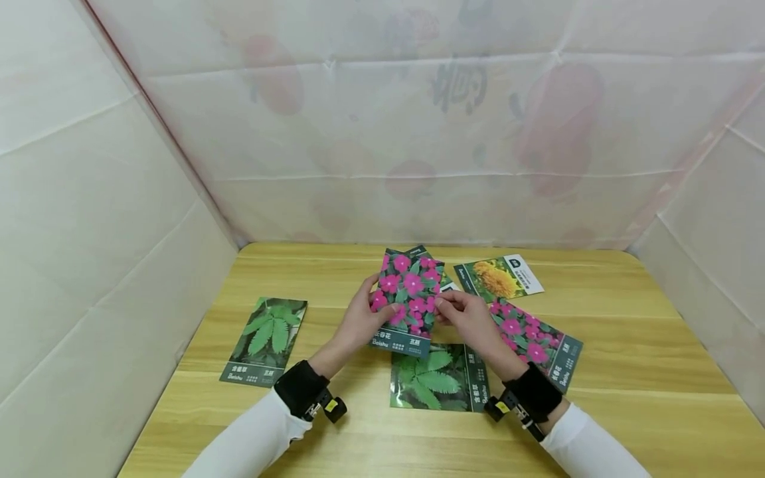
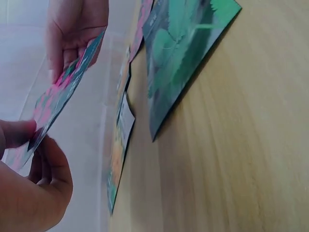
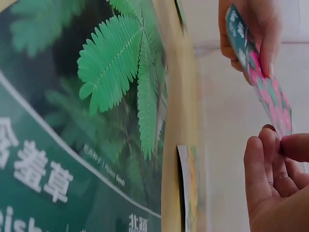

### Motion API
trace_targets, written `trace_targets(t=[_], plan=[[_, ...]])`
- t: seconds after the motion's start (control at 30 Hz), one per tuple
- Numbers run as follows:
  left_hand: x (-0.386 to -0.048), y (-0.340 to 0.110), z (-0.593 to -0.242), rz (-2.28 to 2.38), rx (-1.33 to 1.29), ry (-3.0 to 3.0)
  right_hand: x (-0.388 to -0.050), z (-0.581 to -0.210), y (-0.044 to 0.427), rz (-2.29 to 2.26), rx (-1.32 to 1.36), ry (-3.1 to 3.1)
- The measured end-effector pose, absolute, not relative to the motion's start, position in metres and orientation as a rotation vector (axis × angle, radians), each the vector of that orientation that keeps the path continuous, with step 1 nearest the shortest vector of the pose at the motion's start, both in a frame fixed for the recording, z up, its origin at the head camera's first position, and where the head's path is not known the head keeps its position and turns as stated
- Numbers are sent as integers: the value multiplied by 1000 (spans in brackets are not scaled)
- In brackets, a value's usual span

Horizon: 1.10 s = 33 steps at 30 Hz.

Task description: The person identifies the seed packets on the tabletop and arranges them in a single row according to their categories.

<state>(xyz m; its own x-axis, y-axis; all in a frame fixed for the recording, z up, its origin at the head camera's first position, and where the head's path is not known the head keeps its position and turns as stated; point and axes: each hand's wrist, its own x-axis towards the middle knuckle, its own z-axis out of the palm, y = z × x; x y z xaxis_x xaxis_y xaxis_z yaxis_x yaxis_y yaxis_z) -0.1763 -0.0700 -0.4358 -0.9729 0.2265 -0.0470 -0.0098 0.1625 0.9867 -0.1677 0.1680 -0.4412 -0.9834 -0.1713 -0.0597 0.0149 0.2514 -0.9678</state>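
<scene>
Pink floral packet (image 1: 411,282), thin, rectangular; pinched by both hands (image 1: 360,320) (image 1: 475,324).

Can see a wood-grain table (image 1: 382,441), backed by a creased, pale sheet (image 1: 370,133) with faint pink shapes (image 1: 562,126) and grey lettering (image 1: 459,84), flanked by pale sheeting (image 1: 89,265) left and right.

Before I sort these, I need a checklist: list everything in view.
Table: one, light wood, bottom.
Sheet walls: three, whitish, left, back, right.
Held periwinkle seed packet: one, pink, centre.
Other periwinkle packet: one, pink, right.
Mimosa packet: one, green, left.
Second mimosa packet: one, green, front centre.
Orange-flower packet: one, orange, back right.
Mostly hidden packet: one, orange, behind the held one.
Camera wristbands: two, black, on wrists.
Sleeves: two, white, bottom.
Left hand: one, bare, gripping the held packet.
Right hand: one, bare, pinching its edge.
</scene>
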Motion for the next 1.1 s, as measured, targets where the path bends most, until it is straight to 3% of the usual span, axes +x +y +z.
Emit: trace_targets(t=[0.2, 0.7, 1.1], plan=[[-175, -74, -439, 1873, 248, 2299, -170, -440, 199, -1800, -74, 2431], [-177, -102, -445, 1693, 350, 2478, -157, -450, 332, -1325, 167, 2834], [-178, -120, -443, 1720, 253, 2468, -155, -457, 363, -997, 178, 2928]])
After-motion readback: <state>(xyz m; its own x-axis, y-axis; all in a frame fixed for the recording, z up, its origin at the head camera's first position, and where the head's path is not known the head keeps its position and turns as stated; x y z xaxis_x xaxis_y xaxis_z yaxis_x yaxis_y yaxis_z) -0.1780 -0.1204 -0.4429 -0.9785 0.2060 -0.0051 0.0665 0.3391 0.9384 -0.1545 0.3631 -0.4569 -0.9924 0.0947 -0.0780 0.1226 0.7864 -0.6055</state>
